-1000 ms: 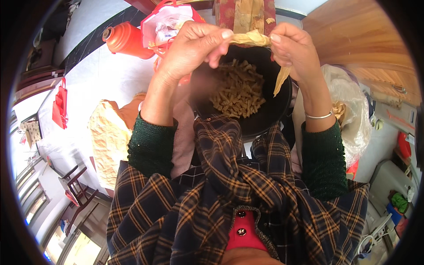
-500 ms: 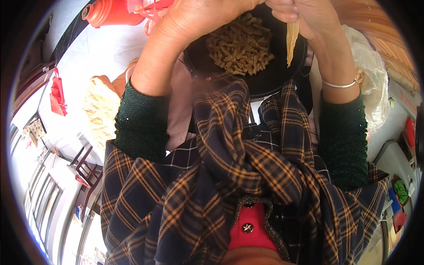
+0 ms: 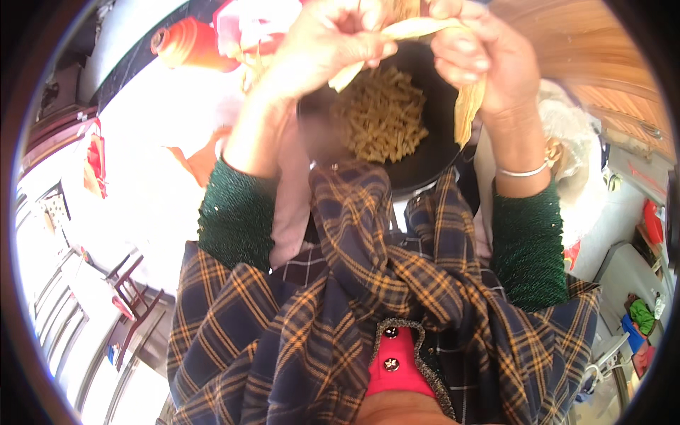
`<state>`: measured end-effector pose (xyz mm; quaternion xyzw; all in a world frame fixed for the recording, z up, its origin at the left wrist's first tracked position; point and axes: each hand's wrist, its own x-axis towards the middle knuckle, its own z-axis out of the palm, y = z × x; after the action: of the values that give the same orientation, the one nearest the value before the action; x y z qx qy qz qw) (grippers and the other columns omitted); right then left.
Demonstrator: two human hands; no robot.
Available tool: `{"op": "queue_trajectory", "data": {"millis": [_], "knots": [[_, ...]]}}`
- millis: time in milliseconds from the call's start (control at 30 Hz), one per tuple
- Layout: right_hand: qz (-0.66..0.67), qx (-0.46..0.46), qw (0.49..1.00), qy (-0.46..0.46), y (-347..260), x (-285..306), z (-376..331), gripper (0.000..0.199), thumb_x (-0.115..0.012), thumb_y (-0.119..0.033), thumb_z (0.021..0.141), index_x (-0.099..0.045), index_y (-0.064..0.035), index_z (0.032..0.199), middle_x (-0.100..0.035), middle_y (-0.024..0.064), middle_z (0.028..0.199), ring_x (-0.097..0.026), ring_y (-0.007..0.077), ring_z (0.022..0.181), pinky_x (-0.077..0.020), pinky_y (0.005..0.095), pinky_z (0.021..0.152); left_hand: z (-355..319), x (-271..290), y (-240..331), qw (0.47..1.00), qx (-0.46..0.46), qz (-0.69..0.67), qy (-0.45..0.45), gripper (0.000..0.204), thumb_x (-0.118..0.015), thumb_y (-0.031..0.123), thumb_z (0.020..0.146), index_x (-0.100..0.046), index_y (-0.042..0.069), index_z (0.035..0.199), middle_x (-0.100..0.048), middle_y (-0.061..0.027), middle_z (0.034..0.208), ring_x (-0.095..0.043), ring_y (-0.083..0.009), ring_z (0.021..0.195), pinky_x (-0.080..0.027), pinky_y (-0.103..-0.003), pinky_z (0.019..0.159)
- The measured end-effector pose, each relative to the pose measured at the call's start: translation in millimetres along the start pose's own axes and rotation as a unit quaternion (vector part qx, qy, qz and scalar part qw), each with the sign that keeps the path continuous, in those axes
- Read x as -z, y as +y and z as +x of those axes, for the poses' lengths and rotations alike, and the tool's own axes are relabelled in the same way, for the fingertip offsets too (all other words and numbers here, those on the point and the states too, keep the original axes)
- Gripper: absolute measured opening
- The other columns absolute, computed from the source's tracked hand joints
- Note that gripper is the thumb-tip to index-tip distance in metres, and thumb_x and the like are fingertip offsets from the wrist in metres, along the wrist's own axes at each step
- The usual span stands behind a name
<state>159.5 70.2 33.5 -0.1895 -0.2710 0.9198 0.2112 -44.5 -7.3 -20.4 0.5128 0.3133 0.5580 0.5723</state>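
Observation:
A long, pale yellow, flat strip (image 3: 425, 27) is stretched between my two hands at the top of the view. My left hand (image 3: 322, 53) pinches it between thumb and fingers, with a short end sticking out below. The fingers of my right hand (image 3: 492, 60) are closed around the other part, and a loose tail hangs down beside the wrist. Beneath my hands sits a round dark pan (image 3: 443, 145) with a heap of short yellow-brown pieces (image 3: 386, 117) in it. The far side of the pan is partly covered by my hands.
An orange-red bottle-shaped thing (image 3: 190, 44) lies at the upper left. A clear plastic bag (image 3: 570, 138) is beside my right forearm, with a wooden surface (image 3: 588, 53) beyond it. Further out on the left are a red bag (image 3: 95, 163) and a dark chair (image 3: 134, 301).
My hands have come further into view and turned, so the strip now spans between them. The pan and its heap appear lower in the picture.

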Motion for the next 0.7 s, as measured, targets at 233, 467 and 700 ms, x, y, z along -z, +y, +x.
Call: {"op": "queue_trajectory", "data": {"millis": [233, 467, 700], "knots": [[-0.185, 0.157, 0.965, -0.101, 0, 27, 17, 0.025, -0.052, -0.022, 0.096, -0.062, 0.0005, 0.101, -0.058, 0.0032, 0.082, -0.055, 0.0113, 0.079, -0.0451, 0.0252, 0.072, 4, -31, -10, 0.986, 0.125, -0.008, 0.111, 0.019, -0.066, -0.001, 0.083, -0.053, 0.008, 0.074, -0.062, -0.0018, 0.07, -0.062, -0.0104, 0.063, -0.052, -0.023, 0.059], [-0.14, 0.067, 0.988, -0.024, 14, 9, 14, 0.025, -0.048, -0.022, 0.098, -0.057, 0.0004, 0.095, -0.054, 0.0034, 0.074, -0.05, 0.0074, 0.059, -0.0458, 0.0223, 0.054, 6, -25, 3, 0.986, 0.098, 0.104, 0.088, 0.042, -0.067, 0.034, 0.086, -0.059, 0.001, 0.111, -0.061, -0.0044, 0.1, -0.056, -0.0114, 0.095, -0.045, -0.027, 0.086], [-0.093, -0.17, 0.975, -0.112, 35, -2, 11, 0.03, -0.042, -0.028, 0.101, -0.055, -0.0026, 0.091, -0.04, -0.0036, 0.057, -0.034, 0.0027, 0.04, -0.0319, 0.0181, 0.037, 15, -20, -6, 0.973, -0.019, -0.229, -0.007, 0.053, -0.047, 0.041, 0.094, -0.045, 0.0, 0.128, -0.056, -0.0193, 0.118, -0.052, -0.0341, 0.115, -0.039, -0.046, 0.103]]}}
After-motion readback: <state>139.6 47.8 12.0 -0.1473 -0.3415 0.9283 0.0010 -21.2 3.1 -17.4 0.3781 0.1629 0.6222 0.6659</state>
